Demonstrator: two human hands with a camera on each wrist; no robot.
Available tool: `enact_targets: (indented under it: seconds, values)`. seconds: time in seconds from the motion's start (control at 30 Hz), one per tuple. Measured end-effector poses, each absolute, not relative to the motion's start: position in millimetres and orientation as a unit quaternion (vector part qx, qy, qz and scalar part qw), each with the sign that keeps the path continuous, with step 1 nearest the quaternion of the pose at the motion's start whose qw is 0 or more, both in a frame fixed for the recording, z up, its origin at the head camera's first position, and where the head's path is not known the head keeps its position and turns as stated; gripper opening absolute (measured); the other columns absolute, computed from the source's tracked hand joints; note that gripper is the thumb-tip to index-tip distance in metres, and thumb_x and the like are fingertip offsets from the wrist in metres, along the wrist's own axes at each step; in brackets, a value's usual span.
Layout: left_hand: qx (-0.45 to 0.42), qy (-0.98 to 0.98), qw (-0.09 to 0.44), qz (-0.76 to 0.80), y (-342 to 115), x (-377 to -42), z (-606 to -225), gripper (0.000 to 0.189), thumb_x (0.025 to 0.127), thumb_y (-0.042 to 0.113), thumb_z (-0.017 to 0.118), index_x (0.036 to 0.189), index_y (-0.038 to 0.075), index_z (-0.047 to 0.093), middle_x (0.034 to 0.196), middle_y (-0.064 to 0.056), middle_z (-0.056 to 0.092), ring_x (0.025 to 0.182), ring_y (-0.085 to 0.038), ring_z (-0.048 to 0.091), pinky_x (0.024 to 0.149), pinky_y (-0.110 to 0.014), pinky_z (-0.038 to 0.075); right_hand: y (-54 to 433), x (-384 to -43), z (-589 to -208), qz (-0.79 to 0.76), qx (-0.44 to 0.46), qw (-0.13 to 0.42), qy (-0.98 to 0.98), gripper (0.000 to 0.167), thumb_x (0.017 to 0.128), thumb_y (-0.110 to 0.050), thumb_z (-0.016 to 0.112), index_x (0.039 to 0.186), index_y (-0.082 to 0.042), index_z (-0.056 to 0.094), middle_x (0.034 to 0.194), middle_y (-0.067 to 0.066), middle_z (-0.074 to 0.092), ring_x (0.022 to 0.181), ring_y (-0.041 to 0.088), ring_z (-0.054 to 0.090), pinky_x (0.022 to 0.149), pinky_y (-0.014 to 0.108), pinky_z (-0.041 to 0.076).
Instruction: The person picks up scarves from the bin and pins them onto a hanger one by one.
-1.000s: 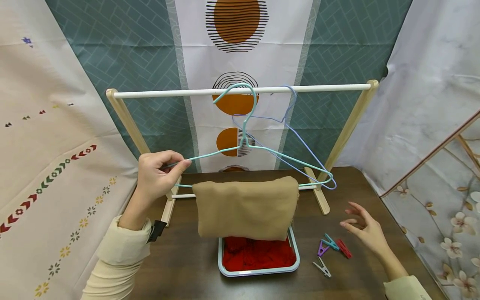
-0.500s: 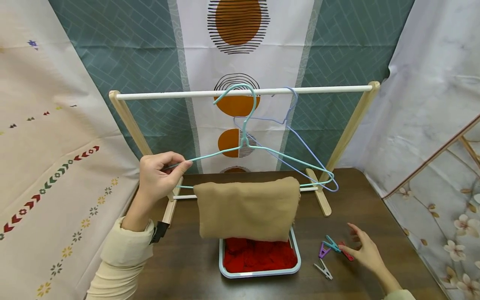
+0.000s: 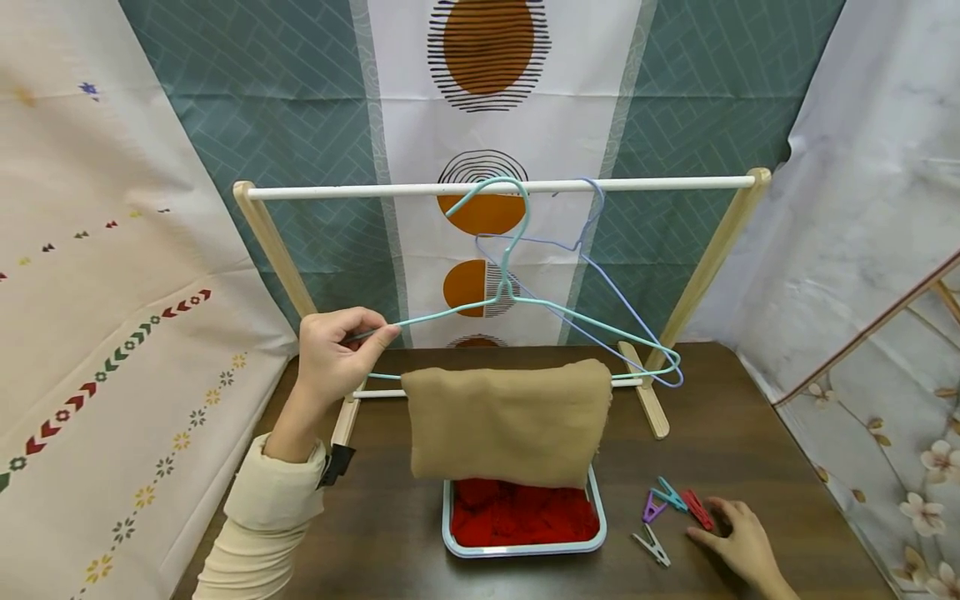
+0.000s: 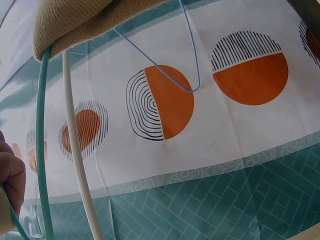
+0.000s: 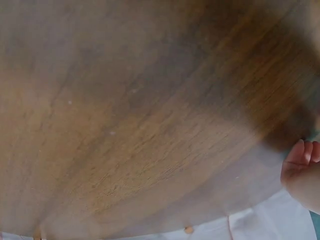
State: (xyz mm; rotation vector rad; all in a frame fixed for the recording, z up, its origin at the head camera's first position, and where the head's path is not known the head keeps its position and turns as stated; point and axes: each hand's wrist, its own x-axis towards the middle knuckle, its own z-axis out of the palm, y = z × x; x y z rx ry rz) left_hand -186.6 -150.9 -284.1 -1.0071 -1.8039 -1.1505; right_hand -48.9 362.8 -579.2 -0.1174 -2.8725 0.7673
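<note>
My left hand (image 3: 339,354) pinches the left arm of a mint-green wire clothes hanger (image 3: 442,312), held up in front of the rack. A folded tan cloth (image 3: 510,425) drapes over the hanger's lower bar. In the left wrist view, part of that hand (image 4: 11,182) shows at the left edge, with the cloth (image 4: 75,25) above. Low over the table, my right hand (image 3: 738,542) has thumb and fingers spread around the near end of a red clothespin (image 3: 697,509). A teal clothespin (image 3: 671,494), a purple one (image 3: 653,505) and a grey one (image 3: 651,547) lie beside it.
A wooden rack with a white top rail (image 3: 337,192) stands at the back of the brown table (image 3: 382,533). From its rail hangs a blue-violet hanger (image 3: 621,292). Below the cloth sits a pale blue tray (image 3: 525,551) with red fabric (image 3: 517,517) in it.
My right hand has moved down and toward me, from above the table to beside the red clothespin. My left hand still holds up the hanger and cloth; the view has shifted slightly.
</note>
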Motion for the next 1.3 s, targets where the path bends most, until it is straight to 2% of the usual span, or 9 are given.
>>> enact_targets:
  seconds: [0.17, 0.27, 0.47, 0.57, 0.67, 0.77, 0.93, 1.13, 1.3]
  values:
    - [-0.404, -0.701, 0.369, -0.458, -149.1, -187.0, -288.0, 0.025, 0.08, 0.016, 0.068, 0.061, 0.001, 0.061, 0.046, 0.004, 0.045, 0.038, -0.003, 0.027, 0.037, -0.017, 0.02, 362.5, -45.0, -580.2, 0.254, -0.051, 0.062, -0.964, 0.043, 0.067, -0.032, 0.079, 0.092, 0.0, 0.064, 0.094, 0.019, 0.055, 0.087, 0.037, 0.051, 0.07, 0.051, 0.04]
    - [-0.409, -0.698, 0.364, -0.462, -146.7, -187.1, -290.1, 0.029, 0.082, 0.02, 0.068, 0.061, 0.001, 0.061, 0.046, 0.004, 0.045, 0.038, -0.004, 0.027, 0.037, -0.018, 0.02, 362.5, -41.5, -582.2, 0.251, -0.061, 0.058, -0.964, 0.037, 0.068, -0.031, 0.078, 0.087, -0.002, 0.064, 0.092, 0.018, 0.055, 0.085, 0.037, 0.051, 0.069, 0.049, 0.04]
    - [-0.421, -0.696, 0.356, -0.46, -141.7, -186.5, -292.1, 0.012, 0.072, -0.002, 0.069, 0.062, 0.001, 0.062, 0.047, 0.002, 0.046, 0.039, -0.005, 0.028, 0.037, -0.018, 0.022, 363.6, -33.8, -587.1, 0.231, -0.068, 0.078, -0.967, 0.027, 0.066, -0.023, 0.079, 0.078, -0.006, 0.062, 0.087, 0.017, 0.056, 0.08, 0.036, 0.052, 0.066, 0.046, 0.04]
    - [-0.423, -0.695, 0.357, -0.458, -140.7, -185.8, -292.3, 0.014, 0.065, -0.01, 0.069, 0.063, 0.001, 0.062, 0.047, 0.002, 0.046, 0.039, -0.005, 0.029, 0.037, -0.018, 0.023, 363.9, -33.0, -587.7, 0.229, -0.072, 0.078, -0.968, 0.023, 0.068, -0.021, 0.078, 0.077, -0.006, 0.062, 0.085, 0.015, 0.056, 0.077, 0.033, 0.053, 0.065, 0.044, 0.041]
    - [-0.425, -0.693, 0.359, -0.458, -140.7, -185.4, -292.2, 0.015, 0.064, -0.012, 0.069, 0.062, 0.001, 0.062, 0.048, 0.001, 0.046, 0.039, -0.006, 0.029, 0.037, -0.017, 0.023, 363.9, -33.9, -585.5, 0.243, -0.089, 0.068, -0.963, 0.024, 0.073, -0.02, 0.075, 0.081, -0.002, 0.063, 0.082, 0.013, 0.056, 0.073, 0.028, 0.053, 0.063, 0.042, 0.042]
    - [-0.428, -0.692, 0.36, -0.457, -141.5, -185.6, -292.0, 0.012, 0.069, -0.006, 0.07, 0.063, 0.001, 0.062, 0.048, 0.001, 0.046, 0.039, -0.006, 0.029, 0.037, -0.017, 0.023, 363.2, -36.3, -581.3, 0.259, -0.11, 0.068, -0.957, 0.025, 0.076, -0.02, 0.073, 0.085, 0.001, 0.062, 0.078, 0.009, 0.058, 0.067, 0.02, 0.054, 0.061, 0.039, 0.043]
    - [-0.423, -0.694, 0.363, -0.455, -143.9, -186.5, -290.9, 0.024, 0.081, 0.015, 0.068, 0.062, 0.002, 0.062, 0.047, 0.003, 0.046, 0.039, -0.004, 0.028, 0.037, -0.017, 0.022, 357.4, -43.3, -568.8, 0.29, -0.112, 0.116, -0.943, 0.022, 0.077, -0.016, 0.072, 0.087, 0.001, 0.063, 0.072, 0.004, 0.062, 0.06, 0.002, 0.051, 0.055, 0.029, 0.044]
    - [-0.414, -0.701, 0.365, -0.451, -146.0, -185.6, -287.6, 0.014, 0.073, 0.001, 0.07, 0.062, 0.001, 0.062, 0.048, 0.001, 0.048, 0.039, -0.004, 0.028, 0.036, -0.018, 0.021, 344.2, -56.5, -548.3, 0.309, -0.097, 0.19, -0.927, 0.018, 0.074, -0.009, 0.073, 0.087, -0.001, 0.063, 0.068, -0.001, 0.059, 0.06, -0.007, 0.048, 0.052, 0.013, 0.041]
    - [-0.413, -0.702, 0.368, -0.449, -147.4, -188.3, -289.9, 0.033, 0.083, 0.026, 0.067, 0.061, 0.002, 0.062, 0.048, 0.003, 0.047, 0.039, -0.003, 0.028, 0.037, -0.017, 0.021, 335.0, -63.9, -532.0, 0.339, -0.082, 0.254, -0.902, 0.02, 0.071, -0.001, 0.075, 0.087, 0.001, 0.063, 0.065, -0.005, 0.058, 0.058, -0.008, 0.046, 0.051, 0.009, 0.037]
